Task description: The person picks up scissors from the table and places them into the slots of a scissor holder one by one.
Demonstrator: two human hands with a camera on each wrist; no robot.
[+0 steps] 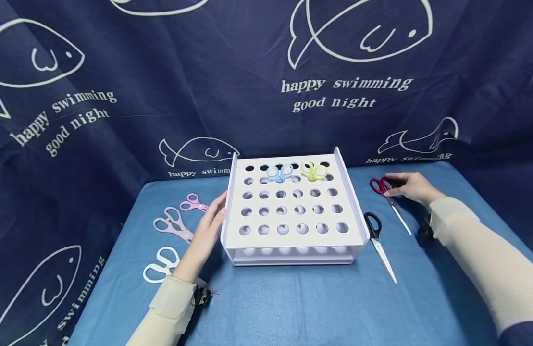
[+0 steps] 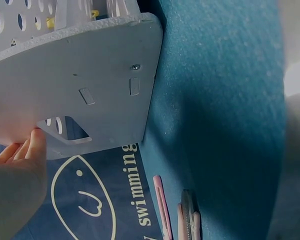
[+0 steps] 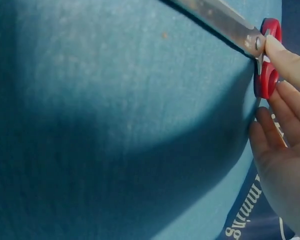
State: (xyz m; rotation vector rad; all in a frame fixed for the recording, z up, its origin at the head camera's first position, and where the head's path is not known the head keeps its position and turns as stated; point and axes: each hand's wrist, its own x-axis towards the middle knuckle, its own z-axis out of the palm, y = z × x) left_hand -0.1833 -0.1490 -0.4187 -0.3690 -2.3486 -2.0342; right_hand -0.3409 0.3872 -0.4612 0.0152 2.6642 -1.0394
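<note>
My left hand [image 1: 205, 233] rests against the left side panel of a white rack [image 1: 272, 221] with rows of round holes. In the left wrist view its fingertips touch that panel [image 2: 105, 100] beside a cutout. Blue scissors [image 1: 280, 172] and yellow-green scissors [image 1: 314, 171] stand in the rack's back holes, handles up. On the right, my right hand [image 1: 415, 187] pinches the handle end of red-handled scissors [image 3: 271, 80], with the thumb near the pivot. Their blades lie low along the cloth, pointing toward the front.
Black-handled scissors [image 1: 380, 247] lie just right of the rack. Left of it lie pink scissors [image 1: 192, 203], light purple scissors [image 1: 173, 223] and white-handled scissors [image 1: 161, 266], the last two partly behind the left arm. A blue cloth [image 1: 292, 307] covers the table; a dark curtain [image 1: 249, 96] hangs behind.
</note>
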